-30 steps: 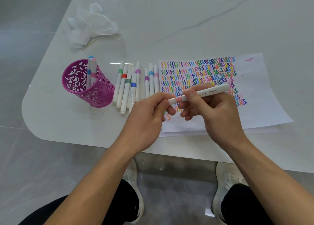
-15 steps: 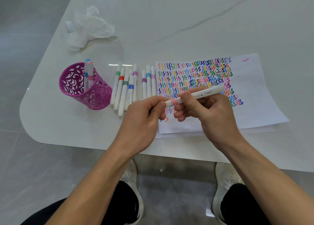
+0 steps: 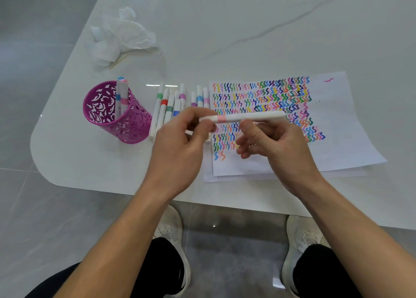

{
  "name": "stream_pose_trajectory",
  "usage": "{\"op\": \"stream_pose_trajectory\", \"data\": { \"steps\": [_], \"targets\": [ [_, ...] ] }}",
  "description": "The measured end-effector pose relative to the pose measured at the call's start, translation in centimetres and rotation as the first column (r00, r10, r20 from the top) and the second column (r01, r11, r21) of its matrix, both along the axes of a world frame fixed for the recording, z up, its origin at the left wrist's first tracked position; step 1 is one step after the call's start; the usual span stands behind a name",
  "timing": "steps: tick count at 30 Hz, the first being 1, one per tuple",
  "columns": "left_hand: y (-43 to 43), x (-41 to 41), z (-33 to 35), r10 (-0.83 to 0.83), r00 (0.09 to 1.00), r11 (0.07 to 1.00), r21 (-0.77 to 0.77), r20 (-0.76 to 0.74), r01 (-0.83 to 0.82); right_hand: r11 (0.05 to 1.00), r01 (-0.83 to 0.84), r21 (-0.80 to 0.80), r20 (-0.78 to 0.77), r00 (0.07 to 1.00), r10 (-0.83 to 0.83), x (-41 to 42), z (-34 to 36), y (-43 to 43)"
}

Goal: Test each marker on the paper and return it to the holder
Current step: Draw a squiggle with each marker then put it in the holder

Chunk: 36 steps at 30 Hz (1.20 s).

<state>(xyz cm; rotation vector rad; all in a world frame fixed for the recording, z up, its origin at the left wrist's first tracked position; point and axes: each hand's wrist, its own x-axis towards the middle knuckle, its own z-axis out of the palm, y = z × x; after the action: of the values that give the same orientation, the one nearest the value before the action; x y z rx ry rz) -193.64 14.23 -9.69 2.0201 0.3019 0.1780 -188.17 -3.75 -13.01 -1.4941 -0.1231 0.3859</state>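
Observation:
A white marker with a pink band [image 3: 244,117] lies level in the air above the paper [image 3: 337,126], which is covered in rows of coloured squiggles. My left hand [image 3: 180,149] pinches its capped left end. My right hand [image 3: 274,144] holds the barrel with thumb and fingers. A magenta cut-out holder [image 3: 117,115] stands at the left with two markers [image 3: 120,95] upright inside. Several white markers [image 3: 171,105] with coloured bands lie in a row between holder and paper; my left hand hides their near ends.
A crumpled white tissue [image 3: 121,36] lies at the back left on the white marble table [image 3: 247,16]. The table's rounded near-left corner is just below the holder. My knees and white shoes show under the front edge.
Both hands have lifted the pink-banded marker slightly and levelled it. The left hand stays on its left end. Nothing else has moved.

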Motion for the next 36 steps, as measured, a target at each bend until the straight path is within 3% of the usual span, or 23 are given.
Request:
{"op": "stream_pose_trajectory", "data": {
  "steps": [7,14,18,23,32,36],
  "targets": [
    [2.5,-0.4,1.6,0.239,0.937,0.970,-0.020,0.254,-0.242,0.992,0.075,-0.100,0.048,0.996,-0.071,0.2,-0.8,-0.2],
    [4.4,-1.3,3.9,0.391,0.770,0.911,-0.092,0.504,-0.403,0.986,0.100,-0.135,0.072,0.993,-0.091,-0.2,-1.1,0.3],
    [5.7,-1.9,4.5,0.467,0.676,0.845,-0.063,0.570,-0.530,0.982,0.099,-0.161,0.092,0.992,-0.085,-0.3,-1.3,0.5],
    [6.6,-2.3,4.3,0.480,0.633,0.801,-0.010,0.607,-0.598,0.976,0.110,-0.190,0.127,0.988,-0.087,-0.7,-1.3,0.8],
    [7.2,-2.0,2.9,0.432,0.745,0.787,0.190,0.509,-0.587,0.977,0.108,-0.183,0.126,0.988,-0.086,-0.6,-1.3,1.0],
    [7.5,-1.8,2.2,0.424,0.813,0.808,0.238,0.399,-0.538,0.985,0.104,-0.135,0.097,0.991,-0.092,-0.6,-1.1,1.2]
  ]
}}
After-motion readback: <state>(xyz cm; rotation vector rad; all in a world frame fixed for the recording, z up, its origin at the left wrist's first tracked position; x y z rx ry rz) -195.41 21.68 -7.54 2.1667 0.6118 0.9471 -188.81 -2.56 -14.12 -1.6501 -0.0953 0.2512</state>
